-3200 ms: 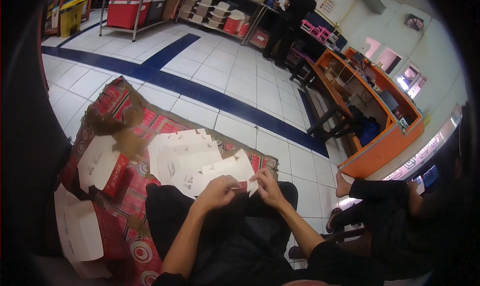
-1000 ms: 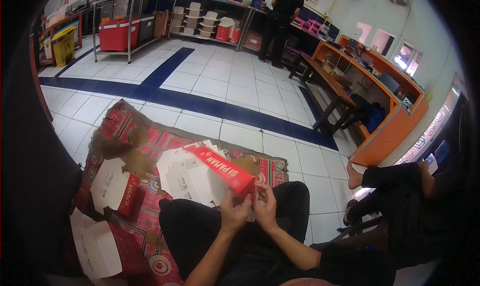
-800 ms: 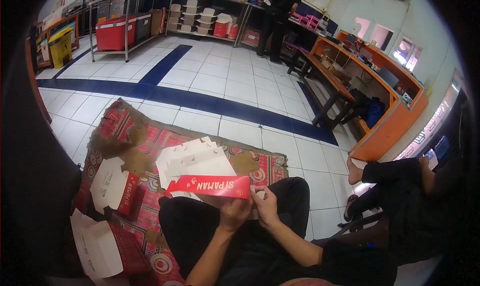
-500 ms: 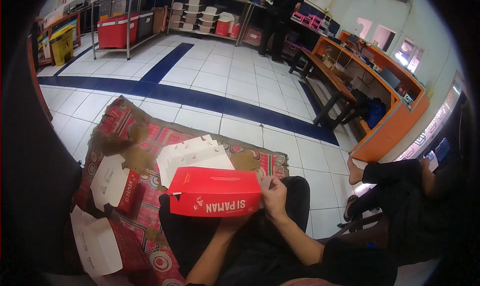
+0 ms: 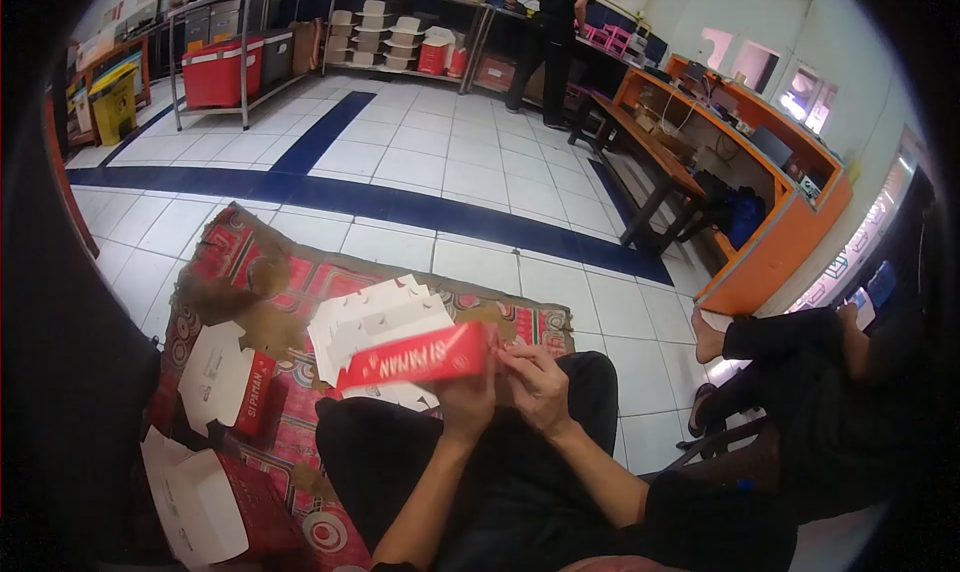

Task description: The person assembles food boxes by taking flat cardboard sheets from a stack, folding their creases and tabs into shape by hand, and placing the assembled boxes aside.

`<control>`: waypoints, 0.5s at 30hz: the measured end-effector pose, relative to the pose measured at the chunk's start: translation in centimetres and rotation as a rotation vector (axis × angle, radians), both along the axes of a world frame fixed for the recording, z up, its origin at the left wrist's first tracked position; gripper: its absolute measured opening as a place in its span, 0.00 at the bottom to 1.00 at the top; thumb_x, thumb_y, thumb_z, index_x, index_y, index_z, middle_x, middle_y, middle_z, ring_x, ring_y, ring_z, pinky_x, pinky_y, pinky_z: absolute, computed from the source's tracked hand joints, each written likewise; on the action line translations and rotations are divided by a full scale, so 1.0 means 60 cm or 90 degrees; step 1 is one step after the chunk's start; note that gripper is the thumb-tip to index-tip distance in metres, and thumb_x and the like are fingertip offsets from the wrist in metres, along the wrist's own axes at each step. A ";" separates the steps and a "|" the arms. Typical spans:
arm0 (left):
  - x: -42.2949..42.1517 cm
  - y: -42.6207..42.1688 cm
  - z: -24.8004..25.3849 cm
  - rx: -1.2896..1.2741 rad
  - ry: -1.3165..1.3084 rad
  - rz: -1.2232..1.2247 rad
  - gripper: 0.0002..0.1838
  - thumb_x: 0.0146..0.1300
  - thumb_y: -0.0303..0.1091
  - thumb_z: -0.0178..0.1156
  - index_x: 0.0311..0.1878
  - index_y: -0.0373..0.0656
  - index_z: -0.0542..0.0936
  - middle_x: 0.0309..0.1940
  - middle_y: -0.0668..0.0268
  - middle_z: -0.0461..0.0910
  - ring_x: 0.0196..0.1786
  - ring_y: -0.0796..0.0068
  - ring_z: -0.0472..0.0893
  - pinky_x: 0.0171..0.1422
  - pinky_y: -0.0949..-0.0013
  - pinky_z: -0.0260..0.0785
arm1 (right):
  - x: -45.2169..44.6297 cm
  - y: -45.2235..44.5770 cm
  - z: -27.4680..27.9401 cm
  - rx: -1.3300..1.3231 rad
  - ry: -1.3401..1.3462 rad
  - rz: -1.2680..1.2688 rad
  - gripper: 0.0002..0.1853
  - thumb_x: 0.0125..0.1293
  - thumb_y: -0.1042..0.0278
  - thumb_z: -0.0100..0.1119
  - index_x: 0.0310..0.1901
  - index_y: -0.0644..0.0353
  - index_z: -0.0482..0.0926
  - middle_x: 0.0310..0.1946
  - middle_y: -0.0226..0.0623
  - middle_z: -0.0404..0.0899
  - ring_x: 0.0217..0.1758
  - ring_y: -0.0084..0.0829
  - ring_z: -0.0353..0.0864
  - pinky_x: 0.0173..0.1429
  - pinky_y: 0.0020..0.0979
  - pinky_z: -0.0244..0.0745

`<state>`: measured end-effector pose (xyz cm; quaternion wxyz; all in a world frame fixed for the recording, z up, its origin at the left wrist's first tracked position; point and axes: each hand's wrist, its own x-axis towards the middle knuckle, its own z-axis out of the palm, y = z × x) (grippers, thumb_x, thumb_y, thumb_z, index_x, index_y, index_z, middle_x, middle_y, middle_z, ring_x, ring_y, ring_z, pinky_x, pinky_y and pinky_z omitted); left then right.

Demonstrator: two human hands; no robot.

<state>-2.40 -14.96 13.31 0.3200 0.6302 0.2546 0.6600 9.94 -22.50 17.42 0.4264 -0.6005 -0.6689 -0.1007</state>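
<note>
A red food box [image 5: 412,360] printed "SI PAMAN" is held tilted above my lap, smeared a little by motion. My left hand [image 5: 468,404] grips it from below near its right end. At that end, my right hand [image 5: 538,384] has its fingers closed in a pinch on the box's edge or flap; the exact spot is partly hidden. Just behind lies a stack of flat white cartons [image 5: 365,317] on the mat. Two folded boxes stand to my left: one red and white box [image 5: 258,394], and a nearer open box [image 5: 205,497] with a white inside.
A worn patterned mat [image 5: 300,267] lies over the tiled floor [image 5: 440,162]. To the right sits a person [image 5: 800,372] in dark clothes. Another person [image 5: 550,42] stands at the far counter. An orange counter [image 5: 775,257] and a wooden bench [image 5: 650,152] are at the right.
The box has turned and tilted, its broad red panel swinging out of sight. My left hand has come up from beneath it to its right end. My right hand still works at that end.
</note>
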 end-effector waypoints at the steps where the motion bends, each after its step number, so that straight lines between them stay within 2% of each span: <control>1: 0.003 0.006 0.005 -0.035 -0.035 -0.019 0.17 0.74 0.24 0.71 0.63 0.35 0.87 0.57 0.49 0.89 0.58 0.54 0.89 0.64 0.54 0.80 | 0.007 -0.001 0.003 -0.024 -0.034 0.001 0.18 0.65 0.83 0.72 0.57 0.63 0.91 0.50 0.43 0.89 0.50 0.44 0.92 0.55 0.38 0.87; 4: 0.001 0.018 0.010 -0.100 -0.046 -0.089 0.18 0.73 0.26 0.74 0.63 0.33 0.86 0.55 0.51 0.89 0.56 0.58 0.88 0.63 0.57 0.79 | 0.024 -0.011 -0.001 -0.101 -0.034 0.011 0.18 0.66 0.83 0.72 0.57 0.62 0.92 0.48 0.41 0.89 0.47 0.41 0.92 0.50 0.36 0.87; 6: 0.005 0.017 -0.002 -0.131 -0.051 -0.121 0.19 0.72 0.27 0.76 0.62 0.32 0.86 0.54 0.53 0.89 0.54 0.60 0.88 0.62 0.58 0.79 | 0.019 -0.017 -0.008 -0.080 -0.009 -0.014 0.17 0.66 0.83 0.72 0.56 0.61 0.92 0.48 0.41 0.89 0.46 0.38 0.92 0.48 0.35 0.86; 8: 0.020 0.009 -0.041 -0.177 -0.053 -0.180 0.17 0.76 0.27 0.73 0.64 0.33 0.86 0.56 0.53 0.90 0.60 0.60 0.88 0.69 0.58 0.78 | 0.017 -0.018 -0.013 -0.060 0.016 -0.033 0.17 0.66 0.83 0.72 0.56 0.61 0.93 0.47 0.40 0.89 0.45 0.36 0.91 0.46 0.34 0.85; 9: 0.021 0.003 -0.040 -0.177 -0.050 -0.181 0.17 0.76 0.27 0.73 0.64 0.33 0.86 0.56 0.53 0.90 0.60 0.60 0.88 0.69 0.58 0.78 | 0.017 -0.020 -0.018 -0.061 0.046 -0.038 0.16 0.67 0.82 0.73 0.55 0.61 0.93 0.47 0.40 0.89 0.44 0.34 0.91 0.45 0.32 0.85; 11: 0.023 -0.007 -0.040 -0.260 -0.151 -0.275 0.17 0.77 0.27 0.72 0.65 0.32 0.85 0.59 0.55 0.90 0.62 0.65 0.87 0.71 0.60 0.77 | 0.017 -0.022 -0.027 -0.061 0.081 -0.045 0.14 0.68 0.82 0.73 0.54 0.62 0.93 0.46 0.40 0.89 0.43 0.31 0.91 0.44 0.31 0.84; 15: 0.024 -0.014 -0.036 -0.263 -0.157 -0.305 0.18 0.77 0.27 0.71 0.66 0.32 0.84 0.60 0.57 0.89 0.63 0.67 0.86 0.71 0.60 0.77 | 0.012 -0.025 -0.033 -0.067 0.151 -0.066 0.10 0.69 0.82 0.73 0.51 0.65 0.93 0.43 0.38 0.90 0.43 0.27 0.90 0.43 0.28 0.83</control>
